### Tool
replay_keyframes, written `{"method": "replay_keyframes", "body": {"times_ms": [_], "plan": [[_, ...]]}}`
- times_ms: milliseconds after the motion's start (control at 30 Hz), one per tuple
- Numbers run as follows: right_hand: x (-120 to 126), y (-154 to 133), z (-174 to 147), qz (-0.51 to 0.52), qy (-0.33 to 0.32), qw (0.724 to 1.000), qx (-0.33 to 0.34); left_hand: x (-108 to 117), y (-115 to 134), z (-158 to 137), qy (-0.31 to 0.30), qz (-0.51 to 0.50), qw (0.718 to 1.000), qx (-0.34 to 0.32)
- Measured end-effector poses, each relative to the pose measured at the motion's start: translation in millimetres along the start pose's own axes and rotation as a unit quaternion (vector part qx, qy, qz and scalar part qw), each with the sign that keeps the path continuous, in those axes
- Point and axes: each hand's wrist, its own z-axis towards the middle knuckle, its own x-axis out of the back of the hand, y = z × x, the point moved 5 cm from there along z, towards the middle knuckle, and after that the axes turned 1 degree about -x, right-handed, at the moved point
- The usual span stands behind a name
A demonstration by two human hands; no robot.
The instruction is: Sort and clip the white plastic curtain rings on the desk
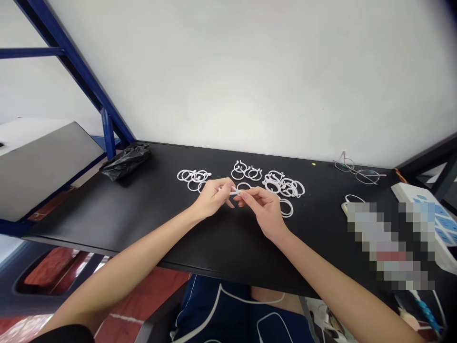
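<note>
Above the middle of the black table, my left hand (214, 194) and my right hand (263, 207) meet, both pinching one small white plastic ring (233, 191) between thumb and fingers. Its far part is hidden by the fingers. Behind the hands lie several more white rings (254, 173) with small knobbed ends. On the left is a loose group of white rings (194, 176). A denser pile of white rings (285, 185) sits beyond my right hand, with another ring (286, 208) just beside that wrist.
A crumpled black plastic bag (126, 161) lies at the table's far left. Eyeglasses (359, 171) rest at the back right. A white power strip (428, 214) and a blurred-out object (385, 245) are on the right. A blue metal frame (85, 81) rises at the left.
</note>
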Motion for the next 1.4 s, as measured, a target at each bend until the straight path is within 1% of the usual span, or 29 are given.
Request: {"method": "replay_keyframes", "body": {"times_ms": [167,267,333,400,433,467,533,600,667,733,867,967,1033,1067,1133,1200,1267,1400], "plan": [[-1.5,0.9,-0.5,0.004,-0.002,1.000,-0.001,-1.3,1.3,0.0,-0.009,-0.001,1.000,0.003],[-0.9,-2.4,0.1,0.007,-0.005,1.000,0.007,-2.9,3.2,-1.0,-0.029,0.013,0.999,0.023],[2.1,-7.2,1.2,-0.005,0.002,1.000,0.023,-0.1,5.5,-1.3,-0.036,0.053,0.997,0.030],[8.1,-12.4,2.5,-0.025,0.028,0.998,0.041,7.2,9.7,-0.6,-0.029,0.139,0.990,0.013],[11.9,-14.7,3.2,-0.035,0.047,0.997,0.050,11.6,12.4,0.1,-0.022,0.200,0.980,-0.006],[15.8,-16.4,3.8,-0.042,0.068,0.995,0.056,15.9,15.1,0.8,-0.014,0.267,0.963,-0.027],[23.0,-17.8,4.7,-0.054,0.110,0.990,0.062,22.8,18.3,2.3,0.001,0.390,0.919,-0.058],[27.4,-16.9,5.5,-0.060,0.136,0.987,0.061,27.5,18.8,3.7,0.017,0.472,0.879,-0.066],[28.3,-15.3,6.6,-0.064,0.137,0.987,0.057,29.6,18.0,4.6,0.030,0.521,0.850,-0.065],[27.9,-15.1,7.7,-0.068,0.130,0.988,0.054,29.2,17.2,5.1,0.032,0.554,0.829,-0.073],[30.9,-18.1,9.7,-0.096,0.136,0.985,0.051,26.8,13.5,6.5,-0.001,0.589,0.802,-0.099],[35.9,-17.3,11.7,-0.143,0.141,0.978,0.049,26.7,9.2,7.7,-0.026,0.606,0.789,-0.101],[37.8,-14.4,13.4,-0.213,0.129,0.967,0.058,26.5,6.6,8.0,-0.039,0.607,0.789,-0.092],[37.5,-12.5,14.1,-0.260,0.117,0.956,0.069,26.3,5.7,7.9,-0.043,0.605,0.790,-0.088],[34.4,-8.3,14.9,-0.355,0.082,0.926,0.100,25.7,4.9,7.6,-0.045,0.603,0.792,-0.083],[29.9,-3.7,14.6,-0.424,0.050,0.895,0.131,25.4,4.8,7.2,-0.045,0.605,0.791,-0.081],[26.4,0.2,13.6,-0.460,0.030,0.875,0.148,25.7,4.3,7.2,-0.048,0.607,0.789,-0.078],[24.2,2.2,11.7,-0.489,0.028,0.856,0.165,27.4,1.9,7.5,-0.051,0.611,0.786,-0.072]]}}
